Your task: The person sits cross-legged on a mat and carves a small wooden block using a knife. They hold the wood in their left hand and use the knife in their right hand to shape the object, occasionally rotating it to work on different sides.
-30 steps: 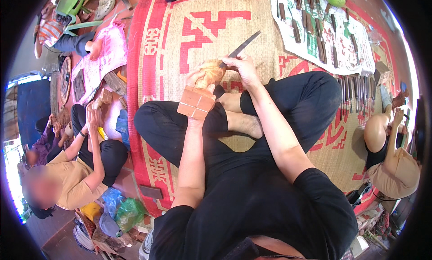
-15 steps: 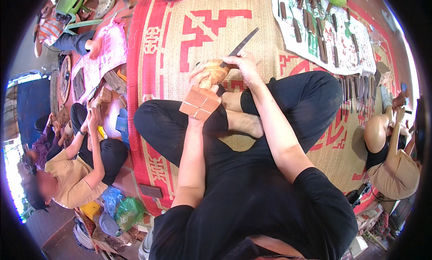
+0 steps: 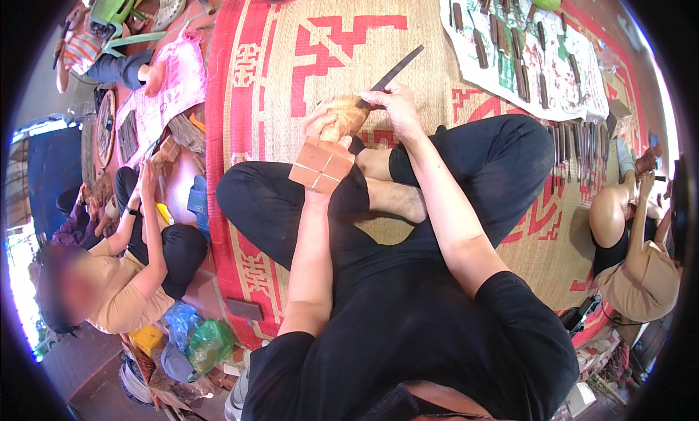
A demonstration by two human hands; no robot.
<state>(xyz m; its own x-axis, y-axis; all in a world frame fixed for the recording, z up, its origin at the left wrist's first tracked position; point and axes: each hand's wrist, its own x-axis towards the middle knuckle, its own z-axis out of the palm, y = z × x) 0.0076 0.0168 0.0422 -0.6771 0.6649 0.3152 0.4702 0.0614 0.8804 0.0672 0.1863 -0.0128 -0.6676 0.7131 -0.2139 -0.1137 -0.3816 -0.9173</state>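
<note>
A light wooden carving point(image 3: 346, 122) with a square block base point(image 3: 321, 166) is gripped in my left hand point(image 3: 314, 125), above my crossed legs. Its base faces me and has pale lines crossing on it. The carving's rounded upper part lies away from me, partly covered by my fingers. My right hand point(image 3: 397, 109) is closed around a long, dark, flat file point(image 3: 399, 67). One end of the file rests against the carving's right side, while the other points away to the upper right. The fingertips of both hands are close together.
A patterned red and straw mat point(image 3: 269, 130) lies under me. At the far right, a white cloth point(image 3: 502, 82) bears several carving tools, with more tools point(image 3: 579, 144) beside it. People sit at the left point(image 3: 120, 275) and right point(image 3: 641, 275). Plastic bags point(image 3: 209, 344) lie at lower left.
The file has shifted slightly toward the upper right along the carving. The carving's base has tilted a little. At the left, the seated person's head and hands have moved.
</note>
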